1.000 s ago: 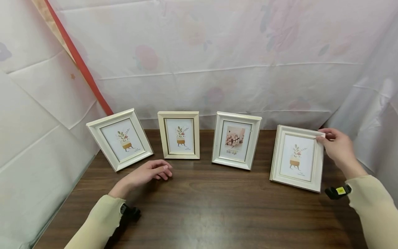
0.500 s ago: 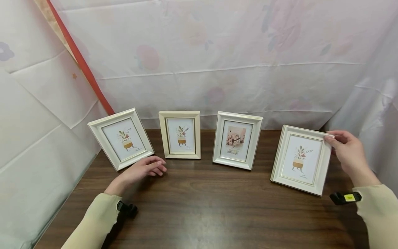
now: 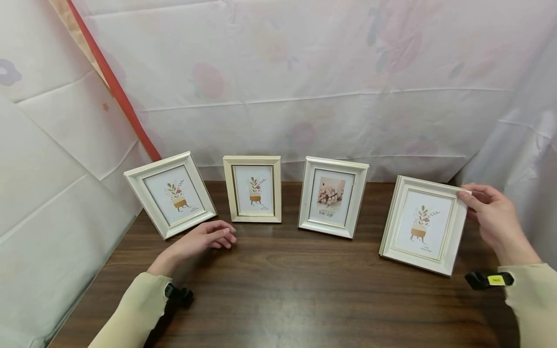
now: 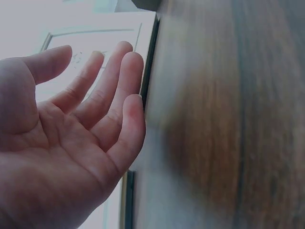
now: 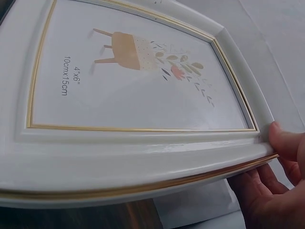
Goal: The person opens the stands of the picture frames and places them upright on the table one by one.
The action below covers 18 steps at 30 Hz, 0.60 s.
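Observation:
My right hand (image 3: pixel 500 220) pinches the upper right corner of a white picture frame (image 3: pixel 457 232) standing at the right end of a row. In the right wrist view the thumb (image 5: pixel 286 140) lies on the front of that corner, and the other fingers reach behind. Inside the frame, a print (image 5: pixel 128 86) shows a plant in a legged pot. My left hand (image 3: pixel 196 244) holds nothing; its fingers (image 4: pixel 131 71) are loosely bent. It lies just in front of a tilted white picture frame (image 3: pixel 150 205) at the left and a cream picture frame (image 3: pixel 278 193) beside that one.
Between the cream frame and the held one stands a white picture frame (image 3: pixel 359 193) with a pink flower print. All stand on a dark wooden table (image 3: pixel 278 285). Pale cloth (image 3: pixel 270 58) hangs behind and at both sides, with a red strip (image 3: pixel 115 82) at the left.
My right hand has moved right with the picture frame's corner, turning that frame slightly while its lower left corner stays almost in place. My left hand has drawn back slightly to the left.

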Available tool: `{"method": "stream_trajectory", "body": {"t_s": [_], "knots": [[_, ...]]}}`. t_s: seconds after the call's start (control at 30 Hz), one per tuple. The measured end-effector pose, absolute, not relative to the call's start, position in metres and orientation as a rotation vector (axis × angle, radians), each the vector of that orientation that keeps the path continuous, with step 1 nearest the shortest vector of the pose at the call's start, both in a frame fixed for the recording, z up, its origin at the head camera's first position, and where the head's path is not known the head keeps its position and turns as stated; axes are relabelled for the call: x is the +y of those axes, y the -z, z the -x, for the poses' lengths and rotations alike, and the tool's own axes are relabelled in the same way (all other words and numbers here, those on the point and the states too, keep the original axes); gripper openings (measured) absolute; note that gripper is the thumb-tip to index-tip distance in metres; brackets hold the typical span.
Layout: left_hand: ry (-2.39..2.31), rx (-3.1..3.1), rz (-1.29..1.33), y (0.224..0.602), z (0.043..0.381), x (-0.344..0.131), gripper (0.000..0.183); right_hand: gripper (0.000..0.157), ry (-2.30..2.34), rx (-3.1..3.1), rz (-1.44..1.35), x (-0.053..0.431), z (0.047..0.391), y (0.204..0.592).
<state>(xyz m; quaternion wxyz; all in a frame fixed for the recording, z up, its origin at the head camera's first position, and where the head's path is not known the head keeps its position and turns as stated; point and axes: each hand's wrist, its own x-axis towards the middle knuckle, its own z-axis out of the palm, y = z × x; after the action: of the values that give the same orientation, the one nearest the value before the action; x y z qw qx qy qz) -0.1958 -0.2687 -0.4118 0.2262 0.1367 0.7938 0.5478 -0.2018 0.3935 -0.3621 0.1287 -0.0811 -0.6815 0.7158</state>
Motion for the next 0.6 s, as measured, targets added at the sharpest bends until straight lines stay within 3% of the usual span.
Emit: {"method": "stream_trajectory", "body": {"t_s": [0.6], "knots": [[-1.471,2.157,-0.524,0.405,0.185,-0.240,0.040,0.017,-2.391,-1.681,-0.218,0.379,0.195,0.354]]}}
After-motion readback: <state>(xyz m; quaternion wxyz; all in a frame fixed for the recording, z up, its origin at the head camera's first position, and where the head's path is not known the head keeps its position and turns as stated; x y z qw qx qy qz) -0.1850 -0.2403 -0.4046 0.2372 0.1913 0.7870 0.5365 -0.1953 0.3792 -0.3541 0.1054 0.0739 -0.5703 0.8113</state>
